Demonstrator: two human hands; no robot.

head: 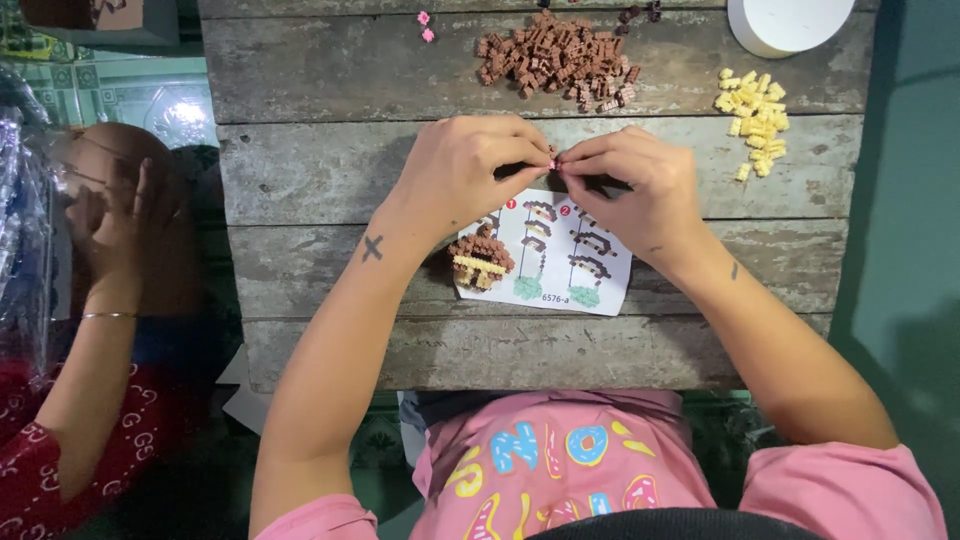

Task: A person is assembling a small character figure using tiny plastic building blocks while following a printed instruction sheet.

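**Both hands pinch one tiny block piece between their fingertips, above the instruction sheet**

The left hand (pixel 458 172) and the right hand (pixel 632 185) meet fingertip to fingertip over the middle plank of the wooden table (pixel 300 70). Each is closed in a pinch, thumb against forefinger, and between the two pinches sits a tiny pinkish block piece (pixel 553 157), so small that its shape and long axis cannot be told. It lies at the inner tips of both hands, equally near each, with the remaining fingers curled in behind.

Just below the hands, toward the body, the instruction sheet (pixel 560 262) lies flat; the right hand covers its upper corner. Beneath the left wrist, touching the sheet's left edge, stands a small half-built brown model (pixel 481 260) with a cream band.

Away from the body, beyond the fingertips, lies the pile of brown blocks (pixel 555 57), near and straight ahead of the pinch. The yellow blocks (pixel 755 118) lie beyond and outward of the right hand, closer to it than to the left. Two loose pink blocks (pixel 425 26) sit farther off, ahead of the left hand. A white round container (pixel 790 22) stands at the far edge past the yellow pile.

Bare plank shows outward of the left hand up to the table's edge. Beyond that edge another person (pixel 110 300) sits, well apart from both hands
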